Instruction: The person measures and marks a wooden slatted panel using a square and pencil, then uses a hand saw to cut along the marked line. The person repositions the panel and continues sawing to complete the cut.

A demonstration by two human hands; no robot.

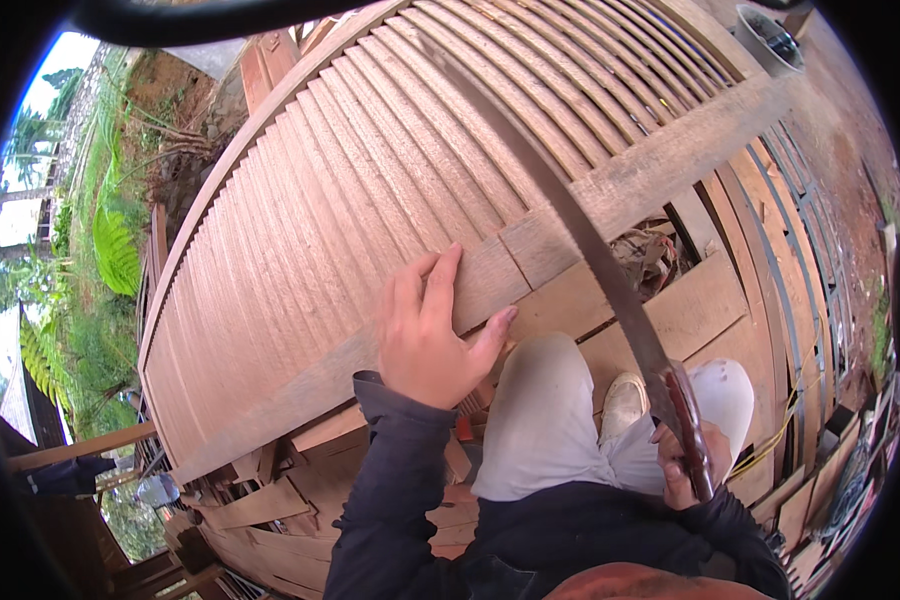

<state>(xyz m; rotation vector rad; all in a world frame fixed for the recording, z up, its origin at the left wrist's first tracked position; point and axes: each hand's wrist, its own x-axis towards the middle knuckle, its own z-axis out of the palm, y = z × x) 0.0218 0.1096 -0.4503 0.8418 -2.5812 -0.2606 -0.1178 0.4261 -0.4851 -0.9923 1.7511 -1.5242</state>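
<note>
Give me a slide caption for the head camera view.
Left hand steadies a wooden plank while right hand draws a handsaw across it.

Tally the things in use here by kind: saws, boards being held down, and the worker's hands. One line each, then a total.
Hand saws: 1, the saw
Boards held down: 1, the plank
Hands: 2, left hand on the plank, right hand on the saw's handle
Total: 4

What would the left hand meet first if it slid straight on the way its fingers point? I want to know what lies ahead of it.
The left hand lies flat on the wooden plank, fingers pointing up-frame. Just past the plank's far edge it would probably meet the reddish slatted panel; depth is unclear.
</note>
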